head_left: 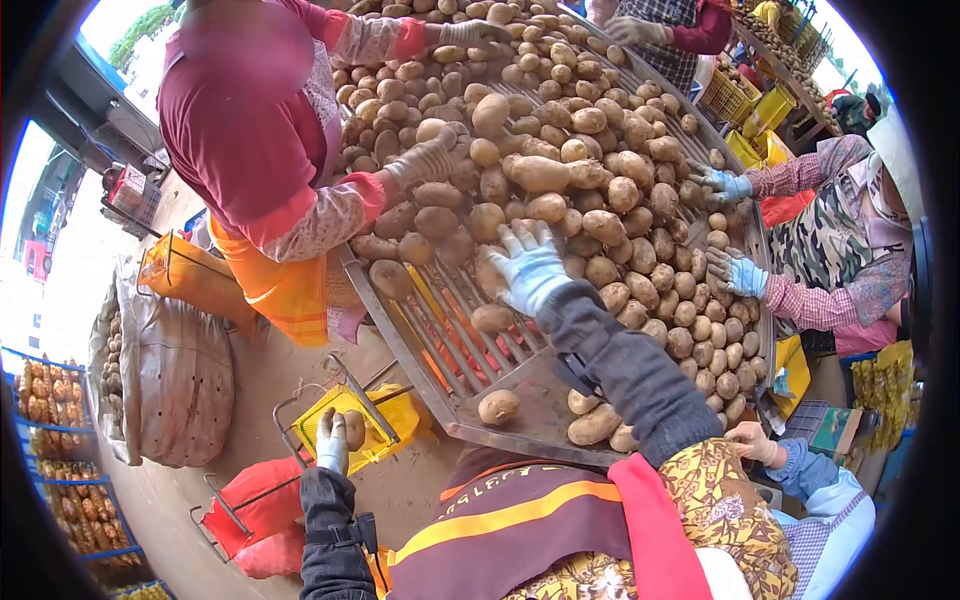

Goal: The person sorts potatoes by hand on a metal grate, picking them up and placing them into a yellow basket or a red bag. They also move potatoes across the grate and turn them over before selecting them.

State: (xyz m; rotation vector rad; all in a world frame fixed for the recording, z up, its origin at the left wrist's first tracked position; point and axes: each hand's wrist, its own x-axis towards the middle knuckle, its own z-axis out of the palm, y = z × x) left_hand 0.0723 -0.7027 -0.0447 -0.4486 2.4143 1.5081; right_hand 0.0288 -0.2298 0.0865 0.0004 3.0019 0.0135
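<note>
My left hand (pixel 332 443), in a pale glove, grips a brown potato (pixel 354 430) over the mouth of a yellow mesh bag (pixel 375 415) hung on a metal frame. On the sorting table, my right hand (pixel 530 268), in a light blue glove, reaches out with spread fingers. It touches the near edge of the heap of potatoes (pixel 600 225). Just below it one potato (pixel 492 318) lies on the metal bars (pixel 455 335), and another potato (pixel 498 406) rests on the flat metal corner nearer me.
A co-worker in a maroon top (pixel 235 130) handles potatoes at the left. Another in a camouflage apron (pixel 830 215) works opposite, at the right. A red mesh bag (pixel 265 500) hangs beside the yellow one. A large pale sack (pixel 170 370) stands on the floor at left.
</note>
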